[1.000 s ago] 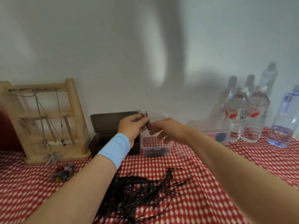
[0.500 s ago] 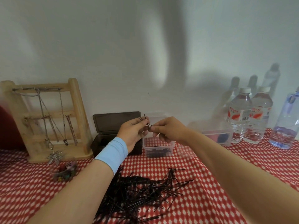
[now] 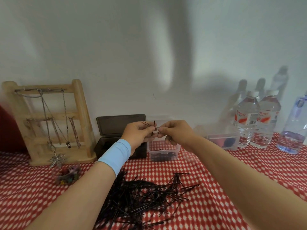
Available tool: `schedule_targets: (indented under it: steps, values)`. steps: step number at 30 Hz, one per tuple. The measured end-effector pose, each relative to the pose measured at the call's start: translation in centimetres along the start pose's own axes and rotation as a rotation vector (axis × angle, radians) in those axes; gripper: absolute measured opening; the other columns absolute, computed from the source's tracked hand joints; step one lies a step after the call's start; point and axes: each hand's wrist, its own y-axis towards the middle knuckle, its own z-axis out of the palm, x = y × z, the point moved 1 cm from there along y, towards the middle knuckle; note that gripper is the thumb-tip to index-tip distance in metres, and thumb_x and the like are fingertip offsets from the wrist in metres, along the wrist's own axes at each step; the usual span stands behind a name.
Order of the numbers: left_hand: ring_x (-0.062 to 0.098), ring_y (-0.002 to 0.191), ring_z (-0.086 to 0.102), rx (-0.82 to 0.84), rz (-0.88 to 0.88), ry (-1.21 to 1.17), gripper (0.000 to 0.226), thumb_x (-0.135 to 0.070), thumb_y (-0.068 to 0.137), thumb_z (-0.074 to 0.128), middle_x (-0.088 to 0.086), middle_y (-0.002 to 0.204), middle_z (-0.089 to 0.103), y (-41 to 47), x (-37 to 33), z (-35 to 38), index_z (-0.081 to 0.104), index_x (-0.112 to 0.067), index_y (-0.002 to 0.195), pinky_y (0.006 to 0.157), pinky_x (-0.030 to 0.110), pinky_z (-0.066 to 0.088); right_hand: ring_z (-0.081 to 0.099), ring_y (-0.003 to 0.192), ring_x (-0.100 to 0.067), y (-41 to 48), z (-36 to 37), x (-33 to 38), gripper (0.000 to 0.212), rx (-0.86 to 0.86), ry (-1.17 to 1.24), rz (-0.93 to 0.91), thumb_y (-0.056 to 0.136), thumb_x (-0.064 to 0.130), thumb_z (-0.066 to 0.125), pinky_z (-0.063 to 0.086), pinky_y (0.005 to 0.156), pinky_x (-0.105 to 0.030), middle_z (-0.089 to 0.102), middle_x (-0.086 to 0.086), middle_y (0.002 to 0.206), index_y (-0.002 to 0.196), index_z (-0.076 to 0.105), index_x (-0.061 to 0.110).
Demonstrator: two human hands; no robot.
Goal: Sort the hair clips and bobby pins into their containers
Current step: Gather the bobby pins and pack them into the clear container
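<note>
**Desk:** What's the subject?

**Operator:** A few held bobby pins, raised over the red-checked cloth between two hands. From my station, the left hand, with a blue wristband, has thumb and fingers curled round the bunch. The right hand nips the same pins between thumb and forefinger.

**Desk:** How do they lie?

**Operator:** Splayed. One stands roughly upright and the rest run across, from one hand's fingertips to the other's. Both hands touch them, so neither is nearer.

**Desk:** And the target?

**Operator:** The clear tub sits below the pinch as I see it, with dark pins already inside. An open dark box stands just beside it on the left. I judge the next move to be a short lowering, with the pins gathered parallel so they fit the tub. The loose pile nearer the camera is large, so much sorting remains. Coloured clips sit by the wooden necklace stand.
</note>
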Motion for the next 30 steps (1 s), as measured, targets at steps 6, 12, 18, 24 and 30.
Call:
schedule_targets:
  steps: [6, 12, 18, 24, 30]
  values:
    - [0.018, 0.087, 0.074, 0.041, -0.023, 0.101, 0.049, 0.001, 0.084, 0.072, 0.010, 0.093, 0.076, 0.1, 0.7, 0.5, 0.061, -0.018, 0.128, 0.086, 0.035, 0.059, 0.062, 0.048, -0.013, -0.3, 1.0, -0.2, 0.013, -0.032, -0.016, 0.014, 0.104, 0.017, 0.052, 0.042, 0.041, -0.018, 0.071, -0.011, 0.074, 0.103, 0.059, 0.005]
    - [0.022, 0.088, 0.073, 0.037, -0.048, 0.253, 0.028, 0.006, 0.087, 0.067, 0.013, 0.102, 0.073, 0.4, 0.4, -0.4, 0.070, -0.002, 0.113, 0.081, 0.033, 0.061, 0.067, 0.072, -0.015, 0.5, 0.1, -0.4, 0.016, -0.167, -0.041, 0.012, 0.102, 0.023, 0.057, 0.049, 0.058, -0.023, 0.075, -0.005, 0.091, 0.102, 0.065, 0.009]
    - [0.014, 0.075, 0.072, -0.005, -0.045, 0.279, 0.022, 0.005, 0.089, 0.065, 0.011, 0.095, 0.073, 0.5, 0.2, -1.1, 0.070, -0.004, 0.109, 0.067, 0.018, 0.058, 0.065, 0.074, -0.012, 1.0, -0.9, -0.8, 0.012, -0.173, -0.379, -0.033, 0.095, 0.027, 0.068, 0.053, 0.064, -0.024, 0.074, -0.001, 0.091, 0.094, 0.074, 0.016]
    - [0.016, 0.083, 0.070, 0.003, -0.032, 0.323, 0.023, 0.005, 0.090, 0.064, 0.011, 0.099, 0.073, 0.8, -0.1, -0.7, 0.069, -0.005, 0.110, 0.071, 0.019, 0.059, 0.066, 0.091, -0.011, 0.1, -0.9, -0.5, 0.017, 0.033, -0.808, 0.023, 0.094, 0.026, 0.066, 0.056, 0.090, -0.033, 0.075, 0.005, 0.106, 0.104, 0.079, 0.023]
    - [0.013, 0.088, 0.072, 0.067, -0.003, 0.421, 0.029, 0.006, 0.081, 0.073, 0.001, 0.095, 0.075, 0.6, -0.2, -0.6, 0.076, -0.018, 0.098, 0.086, 0.027, 0.058, 0.063, 0.104, -0.008, -0.4, -0.7, 0.4, 0.040, 0.025, -0.650, -0.119, 0.091, 0.012, 0.058, 0.051, 0.101, -0.030, 0.070, 0.005, 0.119, 0.129, 0.065, 0.022]
